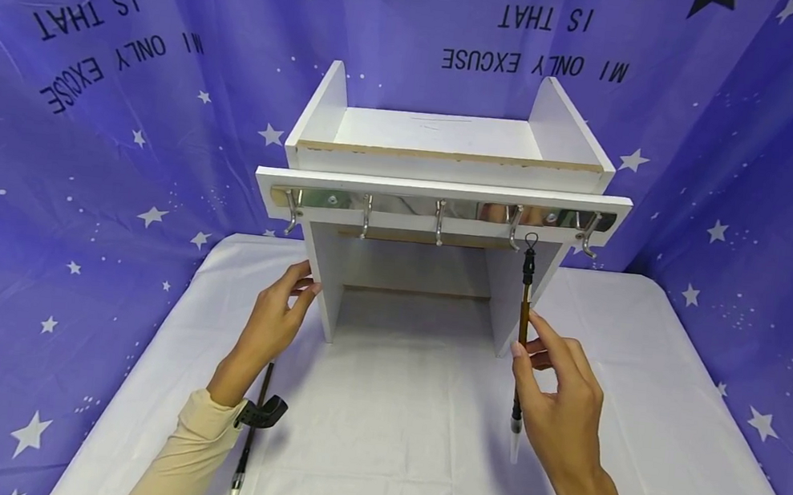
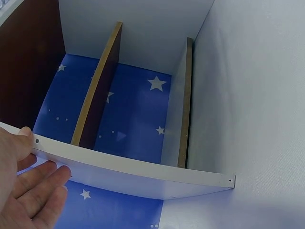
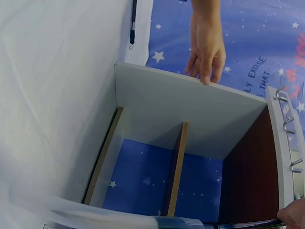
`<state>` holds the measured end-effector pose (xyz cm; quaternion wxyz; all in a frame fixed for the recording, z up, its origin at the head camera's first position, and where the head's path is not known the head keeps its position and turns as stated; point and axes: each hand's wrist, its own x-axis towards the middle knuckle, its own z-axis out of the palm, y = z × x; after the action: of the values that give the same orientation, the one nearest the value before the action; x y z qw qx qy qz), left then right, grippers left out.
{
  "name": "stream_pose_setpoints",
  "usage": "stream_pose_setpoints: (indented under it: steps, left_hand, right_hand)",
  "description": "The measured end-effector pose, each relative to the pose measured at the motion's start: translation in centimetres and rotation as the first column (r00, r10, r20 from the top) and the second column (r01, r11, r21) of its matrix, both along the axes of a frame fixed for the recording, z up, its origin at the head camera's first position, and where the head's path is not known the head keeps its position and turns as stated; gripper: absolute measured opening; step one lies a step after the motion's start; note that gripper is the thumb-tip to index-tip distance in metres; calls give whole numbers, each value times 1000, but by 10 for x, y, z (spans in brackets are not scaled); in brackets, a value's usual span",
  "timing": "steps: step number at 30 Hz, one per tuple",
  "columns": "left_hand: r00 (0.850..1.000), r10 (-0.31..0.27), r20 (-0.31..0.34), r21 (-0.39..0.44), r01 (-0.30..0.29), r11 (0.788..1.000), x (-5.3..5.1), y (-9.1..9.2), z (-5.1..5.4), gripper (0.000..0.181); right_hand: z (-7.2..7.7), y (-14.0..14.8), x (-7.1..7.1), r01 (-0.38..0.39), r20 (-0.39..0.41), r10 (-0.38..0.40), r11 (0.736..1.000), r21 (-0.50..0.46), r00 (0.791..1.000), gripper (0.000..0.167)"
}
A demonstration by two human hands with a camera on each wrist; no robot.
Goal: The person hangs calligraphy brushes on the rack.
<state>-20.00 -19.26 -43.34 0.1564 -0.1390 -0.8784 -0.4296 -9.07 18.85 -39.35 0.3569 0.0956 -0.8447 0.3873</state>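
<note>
My right hand (image 1: pixel 561 410) pinches a brown-handled calligraphy brush (image 1: pixel 523 325) between thumb and fingers. The brush hangs nearly upright, clear-capped tip down, its top loop just right of the fourth hook (image 1: pixel 515 228) from the left. Whether loop and hook touch, I cannot tell. That hook sits on the metal strip across the front of a white wooden shelf (image 1: pixel 322 296). With fairly straight fingers, my left hand (image 1: pixel 273 319) touches the front edge and outer face of the shelf's left panel; the thumb (image 2: pixel 25 136) rests on that edge.
A second brush (image 1: pixel 247 450) lies on the white cloth (image 1: pixel 376 439), partly beneath my left forearm. Its loop end also shows in the right wrist view. Several other hooks (image 1: pixel 438 224) line the strip. Blue star-printed fabric (image 1: pixel 117 210) hangs behind and at the sides.
</note>
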Motion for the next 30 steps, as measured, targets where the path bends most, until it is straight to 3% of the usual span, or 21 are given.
stream_pose_setpoints:
  steps: [18,30]
  left_hand:
    - [1000,-1,-1,4,1,1000,-1,0,-2,38]
    - [1000,-3,0,-7,3,1000,0,1,-1,39]
  right_hand:
    - [-5,-4,1,-22,35,22,1000,-1,999,56]
    - [-9,-7,4,-41,2,41,999,20,999,57]
